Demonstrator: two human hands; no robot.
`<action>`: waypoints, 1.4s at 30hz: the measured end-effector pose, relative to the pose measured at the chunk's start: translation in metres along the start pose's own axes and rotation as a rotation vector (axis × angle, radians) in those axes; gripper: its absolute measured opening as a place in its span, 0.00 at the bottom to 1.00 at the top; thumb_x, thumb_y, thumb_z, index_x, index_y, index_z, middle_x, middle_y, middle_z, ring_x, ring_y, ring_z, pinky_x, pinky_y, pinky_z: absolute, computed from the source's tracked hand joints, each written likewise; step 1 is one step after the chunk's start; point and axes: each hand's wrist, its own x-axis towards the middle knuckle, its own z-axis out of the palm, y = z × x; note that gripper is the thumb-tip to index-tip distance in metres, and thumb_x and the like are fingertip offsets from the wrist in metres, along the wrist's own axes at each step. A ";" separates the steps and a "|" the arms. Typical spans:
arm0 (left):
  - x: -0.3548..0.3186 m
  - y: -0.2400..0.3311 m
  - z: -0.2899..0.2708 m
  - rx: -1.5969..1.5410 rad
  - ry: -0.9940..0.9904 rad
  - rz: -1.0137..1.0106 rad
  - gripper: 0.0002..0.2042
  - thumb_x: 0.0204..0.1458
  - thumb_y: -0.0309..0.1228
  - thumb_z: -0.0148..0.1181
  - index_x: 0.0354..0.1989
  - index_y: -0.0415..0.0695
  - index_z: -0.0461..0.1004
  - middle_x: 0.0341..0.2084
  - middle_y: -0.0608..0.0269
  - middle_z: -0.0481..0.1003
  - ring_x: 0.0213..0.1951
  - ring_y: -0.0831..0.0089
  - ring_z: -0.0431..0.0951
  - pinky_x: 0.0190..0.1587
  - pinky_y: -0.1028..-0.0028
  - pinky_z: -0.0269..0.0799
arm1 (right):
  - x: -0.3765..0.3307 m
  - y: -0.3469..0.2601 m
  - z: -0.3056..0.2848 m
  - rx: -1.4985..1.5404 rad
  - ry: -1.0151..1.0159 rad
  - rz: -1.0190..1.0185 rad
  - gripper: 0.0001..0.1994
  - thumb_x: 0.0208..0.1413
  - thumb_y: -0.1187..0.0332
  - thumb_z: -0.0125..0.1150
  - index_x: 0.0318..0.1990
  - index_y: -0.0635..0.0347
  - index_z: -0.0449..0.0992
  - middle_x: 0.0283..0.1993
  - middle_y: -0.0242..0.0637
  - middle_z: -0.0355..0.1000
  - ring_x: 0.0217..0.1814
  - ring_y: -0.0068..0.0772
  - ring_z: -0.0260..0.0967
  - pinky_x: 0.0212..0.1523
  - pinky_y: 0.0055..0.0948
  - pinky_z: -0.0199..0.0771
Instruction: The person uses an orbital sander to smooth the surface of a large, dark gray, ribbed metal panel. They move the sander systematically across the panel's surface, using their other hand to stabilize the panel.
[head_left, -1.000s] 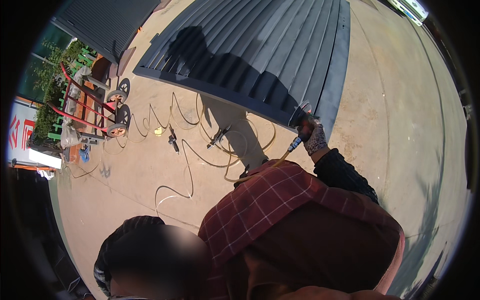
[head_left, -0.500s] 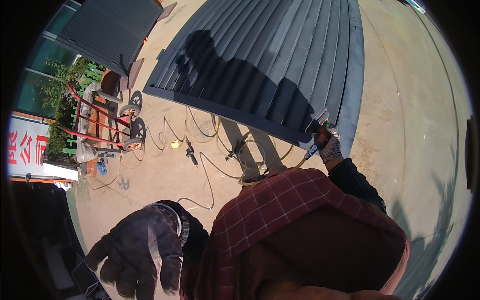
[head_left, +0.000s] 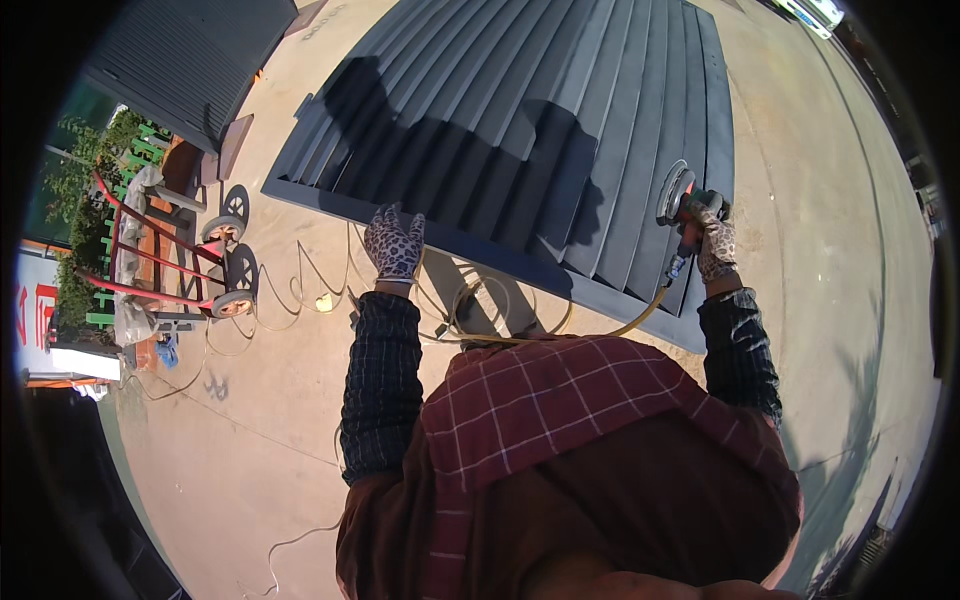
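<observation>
A large dark grey ribbed metal panel (head_left: 560, 110) lies flat in front of me. My right hand (head_left: 716, 246), in a spotted glove, grips a handheld disc sander (head_left: 680, 195) whose round pad sits on the panel near its right edge. A yellowish hose (head_left: 560, 335) runs from the tool back toward my body. My left hand (head_left: 394, 243), in a matching glove, is stretched out with fingers spread at the panel's near edge, holding nothing. Whether it touches the edge is not clear.
A red hand trolley (head_left: 195, 265) with grey wheels stands at the left, beside green plants (head_left: 90, 200). Thin cables (head_left: 290, 300) loop over the concrete ground (head_left: 230, 440) between trolley and panel. A second dark panel (head_left: 190, 50) lies at the top left.
My left hand came up from low beside my body and reached out to the panel's near edge. The right hand carried the sander farther up onto the panel. My view shifted.
</observation>
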 end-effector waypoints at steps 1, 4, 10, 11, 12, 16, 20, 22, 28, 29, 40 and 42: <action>0.003 -0.011 0.014 0.052 -0.071 -0.002 0.31 0.59 0.52 0.63 0.65 0.43 0.72 0.65 0.46 0.69 0.69 0.52 0.65 0.73 0.51 0.53 | -0.010 -0.015 0.020 -0.010 -0.025 -0.030 0.30 0.53 0.72 0.73 0.63 0.53 0.67 0.51 0.42 0.75 0.41 0.38 0.79 0.36 0.39 0.83; 0.018 -0.023 0.037 0.121 -0.209 -0.038 0.33 0.59 0.54 0.60 0.68 0.45 0.70 0.71 0.47 0.62 0.73 0.52 0.58 0.76 0.47 0.44 | -0.017 -0.068 0.051 -0.149 -0.079 -0.107 0.34 0.51 0.76 0.72 0.67 0.51 0.68 0.55 0.41 0.73 0.54 0.38 0.75 0.52 0.36 0.81; 0.061 -0.031 0.078 0.193 -0.237 -0.146 0.35 0.61 0.56 0.55 0.72 0.47 0.65 0.75 0.49 0.56 0.77 0.48 0.50 0.77 0.44 0.35 | 0.049 -0.151 0.089 -0.662 -0.036 -0.407 0.31 0.51 0.68 0.77 0.64 0.49 0.72 0.58 0.40 0.76 0.57 0.37 0.76 0.59 0.35 0.79; 0.066 -0.028 0.080 0.179 -0.237 -0.231 0.36 0.62 0.57 0.54 0.72 0.48 0.65 0.75 0.50 0.56 0.77 0.49 0.49 0.77 0.44 0.34 | 0.061 -0.172 0.100 -0.727 -0.010 -0.445 0.31 0.51 0.65 0.78 0.63 0.49 0.72 0.57 0.41 0.77 0.57 0.37 0.77 0.59 0.35 0.79; 0.071 -0.030 0.085 0.172 -0.239 -0.325 0.36 0.62 0.58 0.53 0.73 0.48 0.64 0.76 0.51 0.55 0.77 0.49 0.48 0.78 0.44 0.33 | 0.073 -0.186 0.122 -0.850 -0.017 -0.471 0.31 0.51 0.62 0.78 0.63 0.49 0.72 0.57 0.41 0.78 0.57 0.38 0.77 0.58 0.35 0.80; 0.074 -0.018 0.090 0.231 -0.251 -0.435 0.36 0.64 0.59 0.48 0.75 0.52 0.60 0.77 0.56 0.54 0.78 0.50 0.45 0.77 0.41 0.29 | 0.095 -0.195 0.214 -1.419 -0.170 -0.465 0.31 0.52 0.63 0.76 0.64 0.47 0.72 0.59 0.44 0.76 0.60 0.46 0.76 0.62 0.39 0.77; 0.073 -0.018 0.088 0.278 -0.252 -0.413 0.36 0.64 0.58 0.48 0.76 0.51 0.59 0.77 0.55 0.52 0.79 0.48 0.43 0.77 0.40 0.28 | 0.143 -0.139 0.262 -1.627 -0.387 -0.355 0.32 0.53 0.62 0.72 0.67 0.44 0.70 0.65 0.48 0.71 0.67 0.54 0.71 0.67 0.44 0.73; 0.074 -0.024 0.096 0.357 -0.175 -0.357 0.37 0.64 0.59 0.49 0.76 0.50 0.59 0.77 0.50 0.50 0.79 0.47 0.41 0.77 0.40 0.29 | 0.166 -0.105 0.280 -1.712 -0.443 -0.298 0.31 0.57 0.57 0.69 0.69 0.43 0.69 0.67 0.48 0.69 0.68 0.55 0.69 0.69 0.44 0.72; 0.088 -0.018 0.084 0.417 -0.294 -0.373 0.38 0.63 0.62 0.49 0.75 0.51 0.62 0.77 0.49 0.50 0.79 0.51 0.44 0.78 0.45 0.30 | 0.212 -0.032 0.304 -1.724 -0.524 -0.147 0.33 0.57 0.59 0.69 0.71 0.44 0.66 0.70 0.47 0.66 0.70 0.54 0.68 0.69 0.45 0.72; 0.087 -0.018 0.084 0.441 -0.302 -0.357 0.38 0.63 0.62 0.49 0.74 0.51 0.62 0.77 0.50 0.50 0.79 0.51 0.44 0.78 0.45 0.30 | 0.217 -0.023 0.305 -1.729 -0.541 -0.149 0.34 0.57 0.59 0.69 0.71 0.44 0.66 0.70 0.46 0.66 0.70 0.54 0.68 0.70 0.45 0.72; 0.092 -0.019 0.083 0.487 -0.320 -0.292 0.37 0.63 0.62 0.50 0.73 0.51 0.64 0.77 0.51 0.51 0.78 0.53 0.45 0.78 0.46 0.32 | 0.236 0.014 0.313 -1.741 -0.578 -0.198 0.34 0.60 0.53 0.67 0.73 0.43 0.64 0.69 0.47 0.66 0.70 0.55 0.68 0.69 0.46 0.73; 0.091 -0.017 0.082 0.490 -0.321 -0.292 0.37 0.63 0.62 0.49 0.73 0.51 0.64 0.77 0.51 0.51 0.79 0.53 0.45 0.79 0.46 0.32 | 0.238 0.022 0.317 -1.785 -0.644 -0.270 0.35 0.59 0.54 0.69 0.73 0.44 0.65 0.68 0.47 0.68 0.70 0.54 0.68 0.70 0.45 0.73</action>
